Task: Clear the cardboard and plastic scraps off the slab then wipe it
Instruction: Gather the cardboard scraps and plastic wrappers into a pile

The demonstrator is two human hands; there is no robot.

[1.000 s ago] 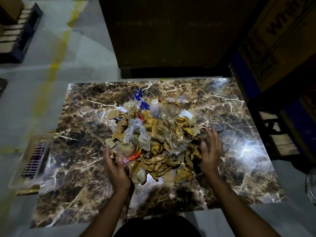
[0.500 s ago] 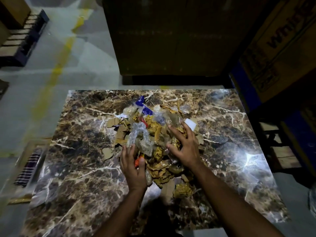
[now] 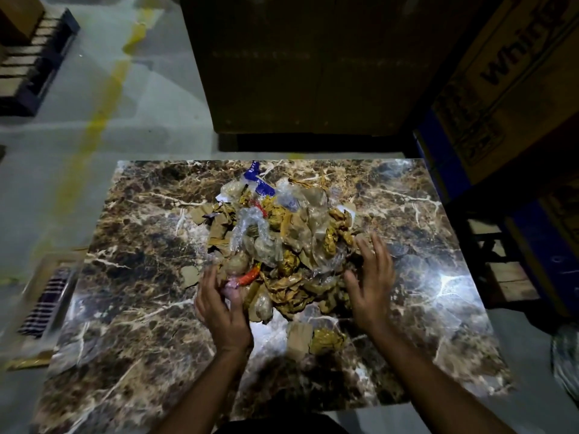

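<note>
Scraps [image 3: 282,245] of cardboard and plastic are gathered in one heap near the middle of the marble slab [image 3: 131,308], so I judge the clearing as only begun and the wiping not started. Nearest lie two loose pieces [image 3: 313,338]; the left hand [image 3: 223,305] curls at the heap's near left edge beside an orange scrap [image 3: 249,277], though a real pinch I cannot tell, and the right hand [image 3: 372,283] is spread against the right side. Left of the slab a tray [image 3: 47,296] on the floor holds something striped.

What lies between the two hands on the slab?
In the head view, the near part of the scrap pile fills the stretch between the left hand and right hand: crumpled brown paper, clear plastic and a red scrap.
</note>
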